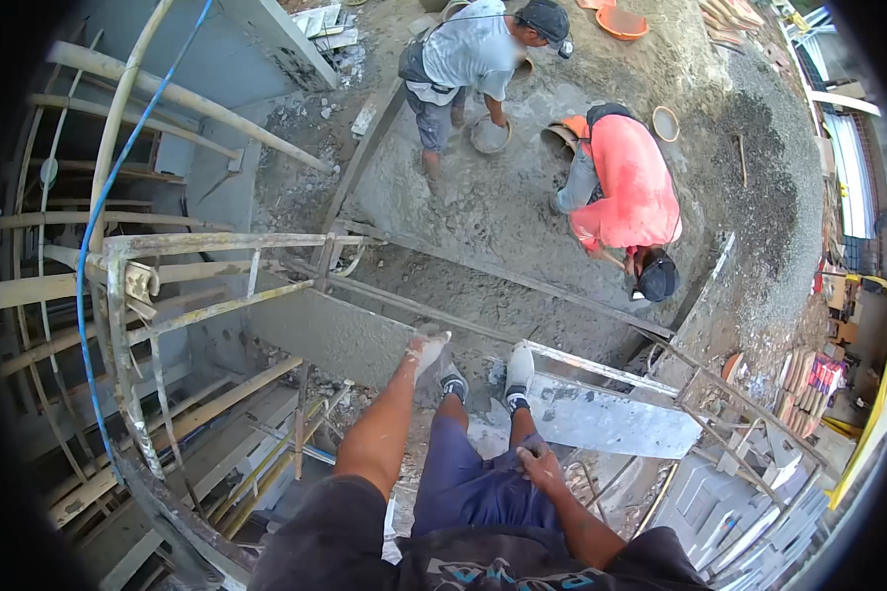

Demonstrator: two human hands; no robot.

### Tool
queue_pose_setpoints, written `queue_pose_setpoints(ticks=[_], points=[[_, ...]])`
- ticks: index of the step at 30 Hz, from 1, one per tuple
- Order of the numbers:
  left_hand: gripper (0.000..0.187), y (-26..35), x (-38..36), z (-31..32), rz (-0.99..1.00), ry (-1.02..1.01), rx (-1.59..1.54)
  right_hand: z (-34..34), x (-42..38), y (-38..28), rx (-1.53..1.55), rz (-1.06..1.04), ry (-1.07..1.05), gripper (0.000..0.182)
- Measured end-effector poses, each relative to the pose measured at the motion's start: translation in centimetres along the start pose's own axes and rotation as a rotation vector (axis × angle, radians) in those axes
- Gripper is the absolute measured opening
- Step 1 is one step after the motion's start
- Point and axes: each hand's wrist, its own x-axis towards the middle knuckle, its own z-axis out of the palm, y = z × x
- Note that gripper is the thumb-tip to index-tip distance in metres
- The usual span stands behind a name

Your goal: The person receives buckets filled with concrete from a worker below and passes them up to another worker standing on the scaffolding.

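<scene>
My left hand (pixel 428 353), pale with dried cement, stretches forward over the end of a grey plank (pixel 340 330), fingers extended and nothing visible in them. My right hand (pixel 539 465) rests on the right thigh of my blue shorts (pixel 483 490), its fingers loosely apart and holding nothing. Beyond my shoes (pixel 518 372), a long board (pixel 522 279) edges a slab of wet cement (pixel 453 212). One person (pixel 468 54) bends over the slab with a hand at a bucket (pixel 490 136). Another person (pixel 633 187) crouches low beside an orange bucket (pixel 568 130).
Painted metal scaffold rails (pixel 217 241) and a blue hose (pixel 87 286) stand at my left, above a drop. A pale scaffold plank (pixel 611 416) lies at my right. Gravel (pixel 784 197), an orange basin (pixel 621 22) and stacked tiles (pixel 803 394) lie farther out.
</scene>
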Motion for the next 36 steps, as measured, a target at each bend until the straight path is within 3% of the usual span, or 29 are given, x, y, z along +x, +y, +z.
queue_pose_setpoints(ticks=[2, 4, 6, 10, 18, 20, 22, 29, 36], points=[[0.046, 1.5, 6.5, 0.4, -0.004, 0.066, -0.091, 1.7, 0.2, 2.0, -0.075, 0.028, -0.009, 0.031], [0.046, 3.8, 10.5, 0.4, 0.162, 0.193, -0.152, 3.5, 0.3, 5.8, -0.056, 0.044, -0.013, 0.03], [0.047, 3.4, 14.7, 1.1, 0.178, 0.166, -0.197, 4.7, 1.0, 6.6, -0.033, 0.082, -0.003, 0.028], [0.05, 2.7, 16.5, 1.5, 0.112, 0.086, -0.305, 5.6, 1.7, 5.8, 0.085, 0.159, 0.045, 0.024], [0.034, -8.5, 11.7, 5.9, -0.038, -0.017, 0.02, 4.9, 2.3, 6.0, 0.14, 0.18, 0.034, 0.024], [0.032, -8.8, 9.1, 5.6, -0.13, -0.085, 0.028, 4.8, 2.5, 6.2, 0.148, 0.191, 0.027, 0.024], [0.032, -5.0, 5.3, 4.1, -0.252, -0.161, -0.042, 4.6, 2.4, 5.8, 0.155, 0.195, 0.027, 0.025], [0.033, -7.5, 2.9, 5.5, -0.218, -0.115, -0.051, 4.2, 2.3, 5.8, 0.15, 0.188, 0.07, 0.025], [0.03, -9.1, 6.0, 7.1, -0.124, -0.07, -0.1, 3.9, 2.3, 7.1, 0.189, 0.19, 0.049, 0.025]])
